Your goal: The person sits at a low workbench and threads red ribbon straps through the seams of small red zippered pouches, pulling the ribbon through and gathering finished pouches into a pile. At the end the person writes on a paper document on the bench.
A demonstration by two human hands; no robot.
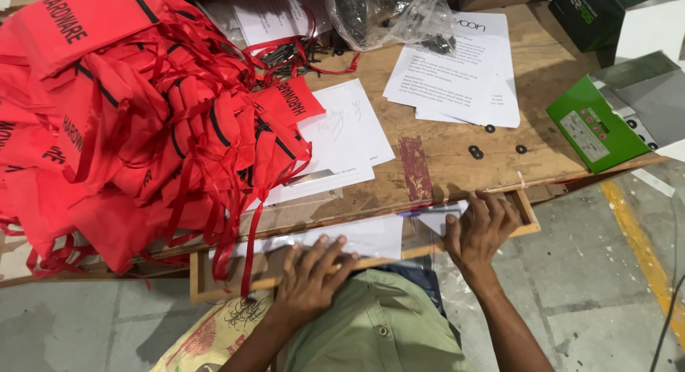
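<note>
A wooden worktop stands over a grey concrete floor. Both hands lie flat, fingers spread, holding nothing: the left hand and right hand press the front rail of a shallow drawer, whose long axis runs left-right directly ahead, with paper sheets inside.

2 hands show, the left hand and the right hand, both flat on 1 wooden drawer. 1 workbench carries 1 big heap of red drawstring bags, too many and too tangled to count. 1 clear plastic bag of dark small parts sits near the top. 3 black washers lie loose on the wood. 2 green boxes appear: 1 bright green box and 1 dark green box. At least 3 stacks of white paper sheets lie about.
</note>
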